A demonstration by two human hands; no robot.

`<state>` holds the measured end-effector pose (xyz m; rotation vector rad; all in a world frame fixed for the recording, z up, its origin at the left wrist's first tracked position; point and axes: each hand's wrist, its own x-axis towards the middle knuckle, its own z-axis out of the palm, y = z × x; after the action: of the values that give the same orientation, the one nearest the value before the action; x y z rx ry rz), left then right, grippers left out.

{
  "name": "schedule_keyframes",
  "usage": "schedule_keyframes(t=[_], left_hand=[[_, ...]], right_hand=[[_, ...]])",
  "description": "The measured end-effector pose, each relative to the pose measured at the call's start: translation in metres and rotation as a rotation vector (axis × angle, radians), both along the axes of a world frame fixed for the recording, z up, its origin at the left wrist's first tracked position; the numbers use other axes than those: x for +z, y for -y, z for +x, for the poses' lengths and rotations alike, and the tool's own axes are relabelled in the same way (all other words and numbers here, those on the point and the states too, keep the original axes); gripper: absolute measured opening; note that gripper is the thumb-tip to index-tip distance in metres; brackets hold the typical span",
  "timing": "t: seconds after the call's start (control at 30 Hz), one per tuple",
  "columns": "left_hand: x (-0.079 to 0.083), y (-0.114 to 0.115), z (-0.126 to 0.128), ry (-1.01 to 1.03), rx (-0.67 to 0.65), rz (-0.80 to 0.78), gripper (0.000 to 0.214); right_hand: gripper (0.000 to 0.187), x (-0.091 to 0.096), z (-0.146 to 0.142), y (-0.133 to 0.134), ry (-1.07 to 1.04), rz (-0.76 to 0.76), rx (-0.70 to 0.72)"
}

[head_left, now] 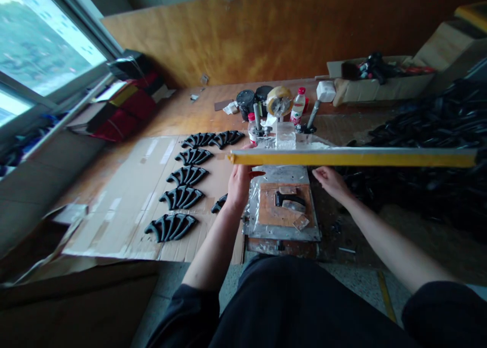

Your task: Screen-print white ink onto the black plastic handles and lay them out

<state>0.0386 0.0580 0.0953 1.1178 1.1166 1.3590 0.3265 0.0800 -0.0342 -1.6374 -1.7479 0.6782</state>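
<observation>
My left hand [239,184] reaches up at the left end of a long yellow-edged bar [353,158], and its fingers close round that end. My right hand [330,180] sits just under the bar with its fingers curled, beside the right edge of a metal plate [281,231]. The plate carries a brown board [272,211] with one black curved part [289,199] lying on it. Another black part [219,204] lies by my left wrist.
Several fanned groups of black curved parts [182,197] lie in a row on flattened cardboard [125,206] to the left. Behind the bar stand bottles, black tubs and a tape roll [279,101]. A big heap of black parts [429,135] fills the right, behind it an open carton [380,81].
</observation>
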Motion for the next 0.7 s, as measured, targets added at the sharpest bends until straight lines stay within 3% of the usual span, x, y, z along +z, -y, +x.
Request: schedule_keyframes(t=[0.1, 0.2, 0.27, 0.3, 0.4, 0.47, 0.53, 0.6, 0.7], left_hand=[[-0.014, 0.005, 0.010, 0.103, 0.036, -0.039, 0.060], [-0.053, 0.035, 0.021, 0.059, -0.161, -0.445, 0.066], [-0.082, 0.060, 0.029, 0.057, -0.334, -0.715, 0.066], [-0.095, 0.071, 0.032, 0.099, -0.348, -0.770, 0.064], [-0.119, 0.089, 0.026, 0.218, -0.205, -0.740, 0.052], [-0.127, 0.090, 0.003, 0.180, -0.090, -0.695, 0.047], [-0.135, 0.088, -0.033, 0.085, 0.061, -0.637, 0.044], [-0.147, 0.088, -0.076, -0.023, 0.246, -0.608, 0.039], [-0.171, 0.091, -0.127, -0.282, 0.424, -0.730, 0.033]], right_hand=[[0.020, -0.024, -0.040, 0.030, 0.306, 0.018, 0.211], [0.013, -0.026, -0.073, 0.053, 0.544, -0.014, 0.238], [0.014, -0.018, -0.091, 0.066, 0.560, -0.029, 0.199], [0.013, -0.013, -0.098, 0.071, 0.536, -0.008, 0.211], [0.012, -0.001, -0.101, 0.077, 0.367, 0.089, 0.390], [0.013, 0.000, -0.079, 0.074, 0.296, 0.099, 0.444], [0.017, -0.008, -0.037, 0.068, 0.385, 0.056, 0.357], [0.025, -0.026, 0.014, 0.065, 0.615, -0.046, 0.258], [0.034, -0.060, 0.076, 0.071, 0.809, -0.241, 0.198]])
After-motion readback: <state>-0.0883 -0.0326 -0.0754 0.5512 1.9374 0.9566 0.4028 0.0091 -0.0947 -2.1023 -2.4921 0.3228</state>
